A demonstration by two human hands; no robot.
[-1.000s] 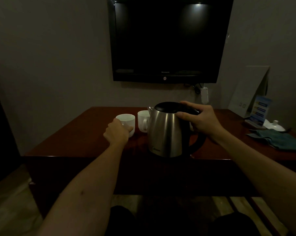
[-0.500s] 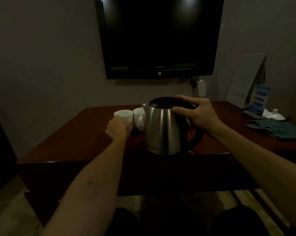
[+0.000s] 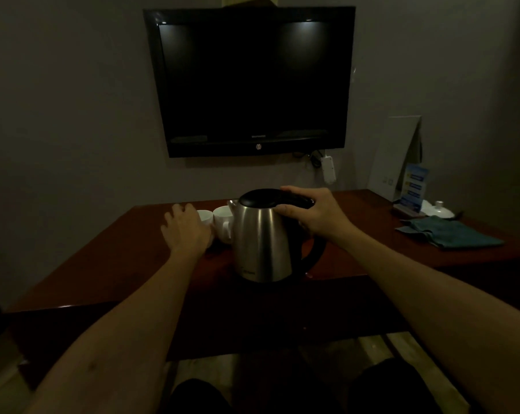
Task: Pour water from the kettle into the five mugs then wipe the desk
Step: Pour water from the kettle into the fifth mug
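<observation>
the steel kettle (image 3: 263, 243) stands upright on the desk (image 3: 109, 264), close to the front edge. the right hand (image 3: 314, 212) is clasped over the top of the kettle's black handle, fingers across the back of the lid, thumb on the near side. just left of that grip the spout points at two white mugs (image 3: 222, 218) that stand side by side, touching or nearly so; the nearer one sits just beside the kettle wall. the left hand (image 3: 187, 230) rests against the outer mug with fingers spread over its near side; whether it truly grasps the mug cannot be told, since the hand hides most of it. left of that hand the desk lies bare out to its corner. right of the kettle grip there is bare wood, then a folded teal cloth (image 3: 452, 234) near the right edge, well apart from the kettle. behind the cloth are a blue card stand (image 3: 414, 189) and a small white lidded dish (image 3: 438, 209). a dark tv (image 3: 249, 82) hangs on the wall above.
</observation>
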